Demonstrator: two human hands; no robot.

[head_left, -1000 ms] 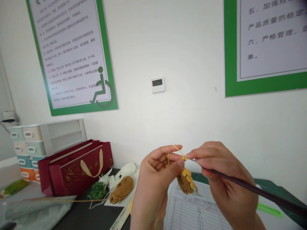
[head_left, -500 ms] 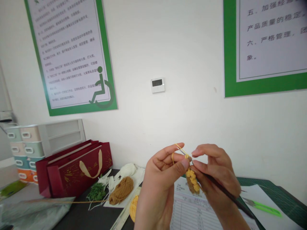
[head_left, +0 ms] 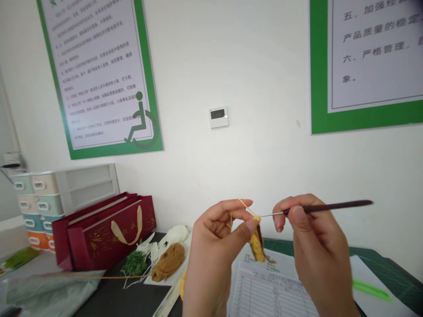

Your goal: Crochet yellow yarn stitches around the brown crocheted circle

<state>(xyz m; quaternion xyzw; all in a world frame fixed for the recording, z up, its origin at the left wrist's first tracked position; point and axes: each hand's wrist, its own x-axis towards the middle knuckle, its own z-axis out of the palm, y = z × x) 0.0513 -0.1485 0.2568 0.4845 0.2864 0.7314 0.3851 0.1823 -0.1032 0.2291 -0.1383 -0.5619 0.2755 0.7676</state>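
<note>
so the little yellow and brown crocheted piece [head_left: 256, 248] hangs from my left hand [head_left: 216, 240], clamped between thumb and a finger, long axis running down and slightly right. it's just left of my right hand [head_left: 317, 248], but the left one is clearly nearer since it's got the thing. my right thumb and fingers are closed on the dark handle of the crochet hook [head_left: 330, 206], which lies nearly level, metal end pointing left into the piece's top edge. can't make out the tip. yellow yarn [head_left: 246, 206] goes over my raised left index finger.
</note>
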